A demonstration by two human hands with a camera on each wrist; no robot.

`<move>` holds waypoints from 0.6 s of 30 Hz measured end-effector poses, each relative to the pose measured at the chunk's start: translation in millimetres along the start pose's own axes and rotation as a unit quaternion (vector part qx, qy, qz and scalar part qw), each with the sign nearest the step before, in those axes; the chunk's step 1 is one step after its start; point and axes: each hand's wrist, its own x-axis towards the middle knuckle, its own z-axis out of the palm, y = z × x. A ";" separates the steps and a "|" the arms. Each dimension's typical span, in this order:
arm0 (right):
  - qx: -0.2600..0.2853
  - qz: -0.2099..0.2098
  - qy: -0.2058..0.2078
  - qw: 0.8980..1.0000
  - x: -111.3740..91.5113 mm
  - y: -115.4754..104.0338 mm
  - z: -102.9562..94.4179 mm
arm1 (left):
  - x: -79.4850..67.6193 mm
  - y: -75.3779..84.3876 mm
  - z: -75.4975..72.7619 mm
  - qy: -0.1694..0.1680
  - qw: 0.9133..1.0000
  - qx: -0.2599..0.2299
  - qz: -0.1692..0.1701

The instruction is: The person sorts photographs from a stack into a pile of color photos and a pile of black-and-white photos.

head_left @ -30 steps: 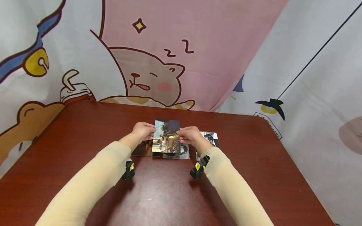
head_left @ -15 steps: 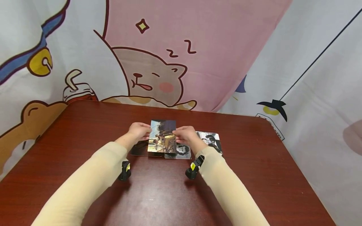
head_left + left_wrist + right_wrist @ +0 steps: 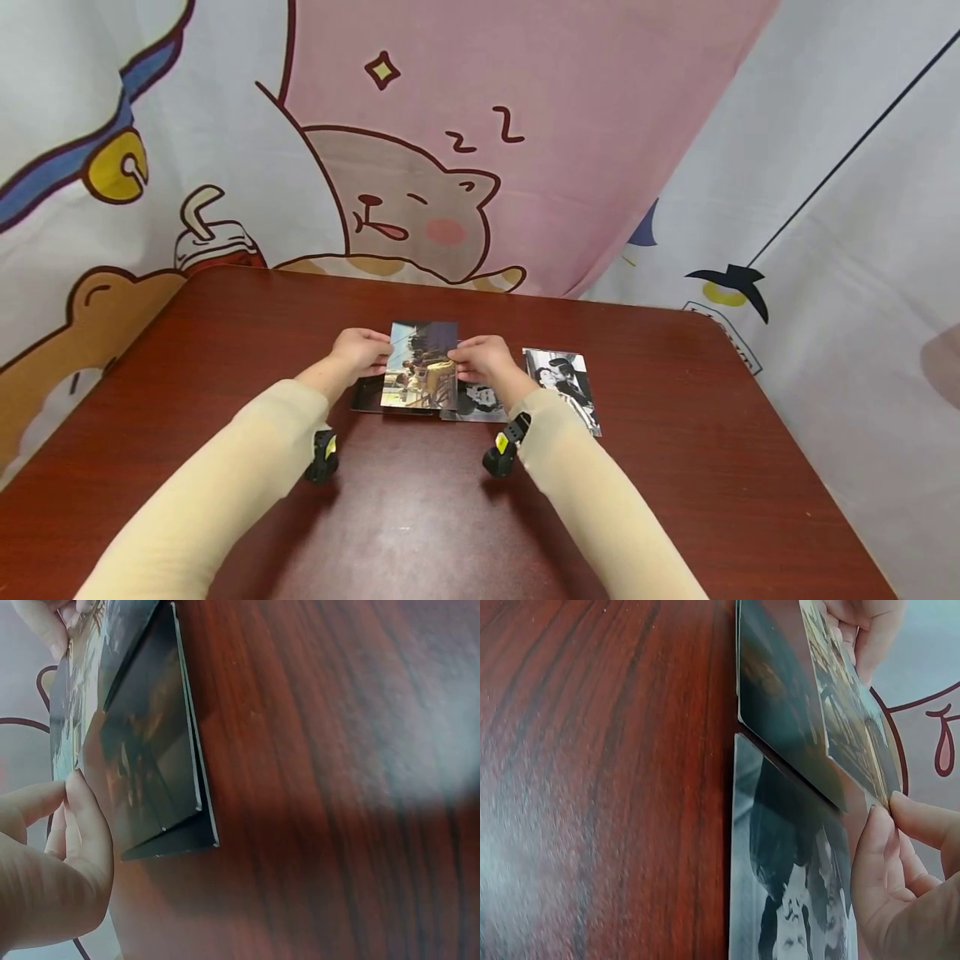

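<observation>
A colour photo [image 3: 420, 367] is held up by its two side edges, tilted above the photos on the table. My left hand [image 3: 362, 353] pinches its left edge between thumb and fingers. On the opposite edge, my right hand [image 3: 483, 360] pinches it the same way. Beneath lie dark photos [image 3: 150, 750], at least two overlapping, partly hidden by the held one. A black-and-white photo [image 3: 480, 403] lies just right of them, partly behind my right hand. Farther right is another black-and-white photo [image 3: 562, 379] of two people, its lower left behind the right sleeve.
The reddish-brown wooden table [image 3: 405, 517] extends around the photos. Behind it hangs a cloth backdrop [image 3: 600, 150] with cartoon animals. A black wrist camera [image 3: 322, 457] sits on the left wrist, and another wrist camera [image 3: 504, 450] on the right.
Both hands have carried the colour photo a little to the left, over the dark photos. More of both black-and-white photos shows now. The head view has turned slightly left.
</observation>
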 end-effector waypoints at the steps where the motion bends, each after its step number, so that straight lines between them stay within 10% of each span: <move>1: -0.001 -0.001 -0.002 1.000 0.2 0.4 1.8 | 0.3 -1.6 -1.0 0.001 1.000 0.000 -0.001; 18: -0.043 0.004 -0.039 0.998 5.5 5.9 18.7 | -2.9 -8.1 -15.3 0.024 0.999 0.033 -0.001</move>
